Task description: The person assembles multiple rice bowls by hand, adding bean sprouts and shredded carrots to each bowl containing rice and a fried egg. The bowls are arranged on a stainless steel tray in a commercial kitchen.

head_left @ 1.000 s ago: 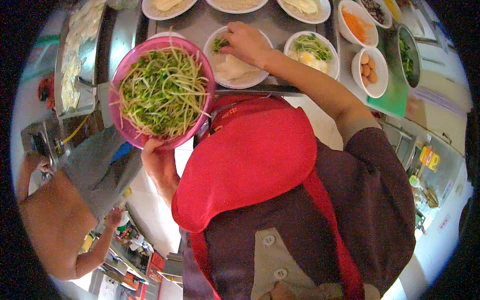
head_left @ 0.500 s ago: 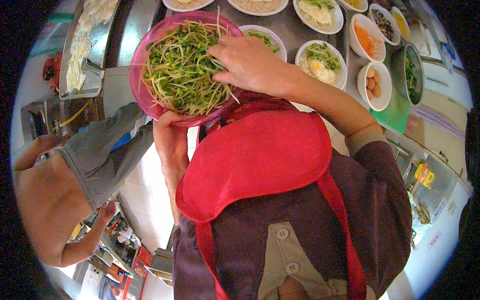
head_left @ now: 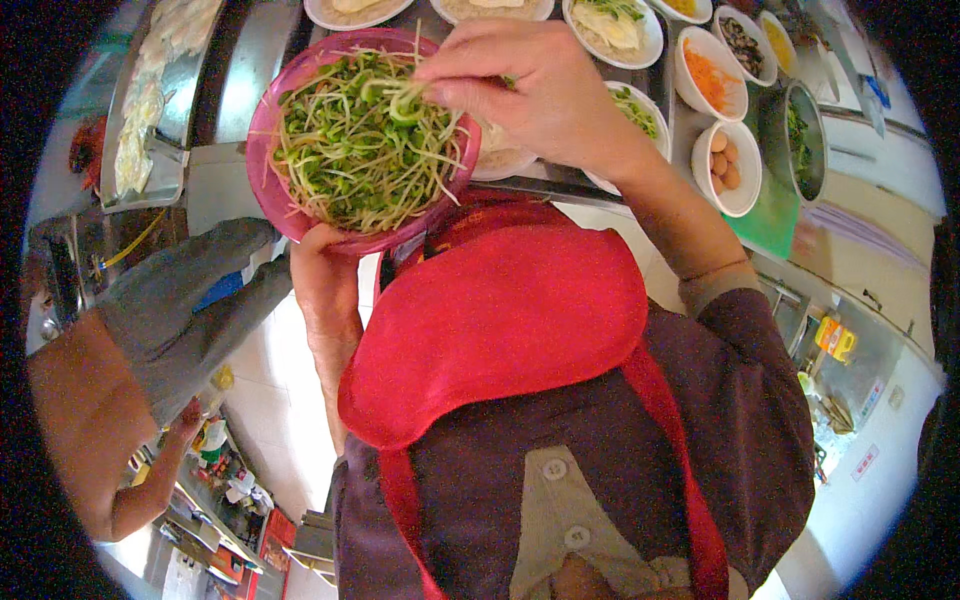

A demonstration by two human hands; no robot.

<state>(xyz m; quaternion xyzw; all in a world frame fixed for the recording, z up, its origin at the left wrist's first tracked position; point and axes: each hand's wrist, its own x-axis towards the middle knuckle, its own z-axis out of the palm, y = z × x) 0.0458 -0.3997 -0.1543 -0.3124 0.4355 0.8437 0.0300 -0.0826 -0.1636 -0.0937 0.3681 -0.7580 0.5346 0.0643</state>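
My left hand (head_left: 322, 275) holds a pink bowl (head_left: 290, 215) from underneath, close to my chest. The bowl is heaped with green and white sprouts (head_left: 350, 160). My right hand (head_left: 535, 90) reaches over the bowl's right side with its fingers pinched on a tuft of sprouts. A red apron bib (head_left: 500, 320) over a dark purple top fills the middle of the view.
White plates and bowls line the steel counter (head_left: 250, 60): greens on egg (head_left: 615, 25), shredded carrot (head_left: 708, 80), brown eggs (head_left: 725, 165), a dark filling (head_left: 742, 42). A green board (head_left: 770, 215) lies at the right. Another person in grey (head_left: 170, 310) stands at my left. A tray (head_left: 150, 100) holds pale food.
My right hand left the plate on the counter, came over the pink bowl and pinched sprouts. The bowl moved closer and rightward in view.
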